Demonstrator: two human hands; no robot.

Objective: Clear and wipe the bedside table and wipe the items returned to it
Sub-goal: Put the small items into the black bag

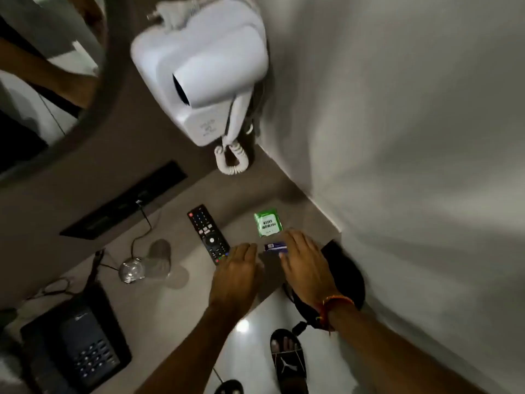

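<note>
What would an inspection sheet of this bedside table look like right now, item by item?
Surface: bedside table, pale top, not yet cleared.
Job's things: remote control, green sachet, small blue packet, overturned glass and black telephone lie on it; no cloth seen.
Clutter: black object at the table's right edge.
Hands: left hand open, flat by the remote; right hand open, fingers at the blue packet, grip unclear.
Cables: thin black cable runs from the wall socket strip toward the glass.
Surroundings: wall hair dryer, mirror, glossy floor, sandalled foot.
</note>
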